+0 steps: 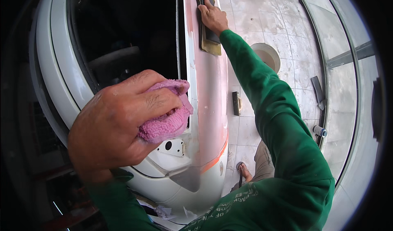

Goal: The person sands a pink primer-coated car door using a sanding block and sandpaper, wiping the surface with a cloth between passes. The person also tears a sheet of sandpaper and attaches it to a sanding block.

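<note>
My left hand (107,122) is raised close to the head camera, its fingers closed around a crumpled pink terry cloth (166,126). Farther away, my right hand (213,17) reaches along the side of a white vehicle. It grips a long dark sanding block (212,36) with a brownish sheet of sandpaper (211,49) under it, the index finger stretched along the top. The block lies lengthwise on a body panel (211,91) with a dull pinkish coat. Near the panel's lower end runs an orange strip (213,162).
On the tiled floor (292,24) to the right stand a round pale bucket (276,55), a dark block with a handle (236,104), a dark flat piece (317,89) and a small cylinder (319,131). A light recess (175,148) sits at the vehicle's corner. A glass wall bounds the right.
</note>
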Motion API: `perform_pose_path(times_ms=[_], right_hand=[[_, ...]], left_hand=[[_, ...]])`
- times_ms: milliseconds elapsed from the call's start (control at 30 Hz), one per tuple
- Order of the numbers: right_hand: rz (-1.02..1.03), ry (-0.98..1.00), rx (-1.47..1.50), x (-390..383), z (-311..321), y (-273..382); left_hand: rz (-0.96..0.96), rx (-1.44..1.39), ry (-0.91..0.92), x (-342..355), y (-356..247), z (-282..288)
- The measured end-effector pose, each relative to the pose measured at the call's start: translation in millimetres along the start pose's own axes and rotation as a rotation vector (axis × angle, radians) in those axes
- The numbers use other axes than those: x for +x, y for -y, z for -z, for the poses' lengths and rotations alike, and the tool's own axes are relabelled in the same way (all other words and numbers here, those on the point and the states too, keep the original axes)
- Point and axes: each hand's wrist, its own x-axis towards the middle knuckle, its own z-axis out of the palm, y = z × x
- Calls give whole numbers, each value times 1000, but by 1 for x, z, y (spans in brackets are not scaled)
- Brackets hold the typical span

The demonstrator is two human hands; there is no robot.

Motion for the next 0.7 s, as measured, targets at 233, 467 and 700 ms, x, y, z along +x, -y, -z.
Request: perform_pose_path(times_ms=[233, 467, 700], right_hand=[[-1, -5, 127, -369, 61, 69], [109, -113, -123, -71, 18, -1], [31, -123, 128, -280, 35, 53]], left_hand=[[-93, -23, 5, -4, 13, 4], [-121, 26, -28, 8, -5, 10], [-65, 22, 4, -3, 17, 11]])
